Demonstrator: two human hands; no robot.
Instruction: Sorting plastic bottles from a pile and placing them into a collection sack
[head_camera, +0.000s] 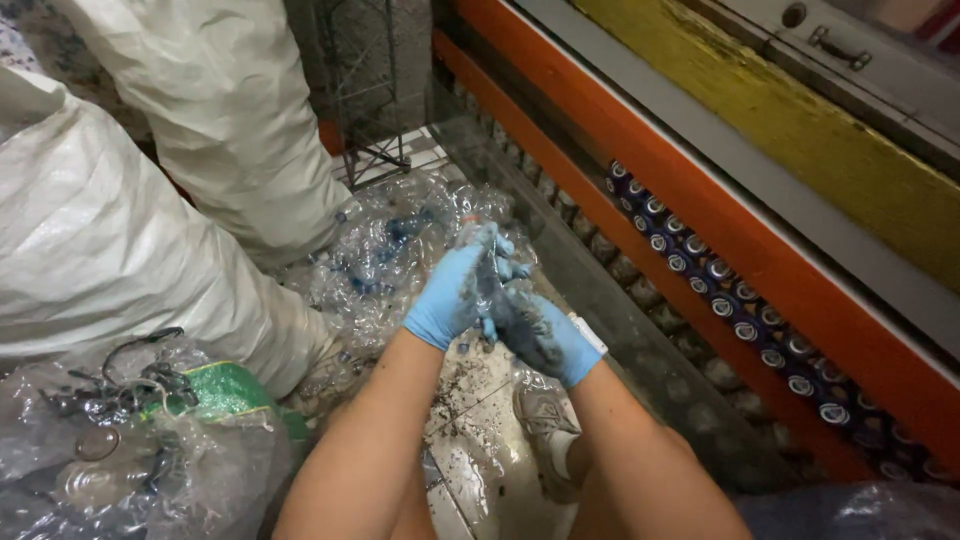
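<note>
Both my gloved hands, left hand (452, 290) and right hand (540, 335), are closed around what looks like a clear plastic bottle (487, 262), gripped at opposite ends above the far bottle pile (385, 260).

Soiled blue gloves (455, 295), bare forearms, grey sneaker (545, 425)

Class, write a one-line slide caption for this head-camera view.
Two blue-gloved hands, left hand and right hand, grip a clear plastic bottle above a heap of crushed bottles beside white sacks.
</note>
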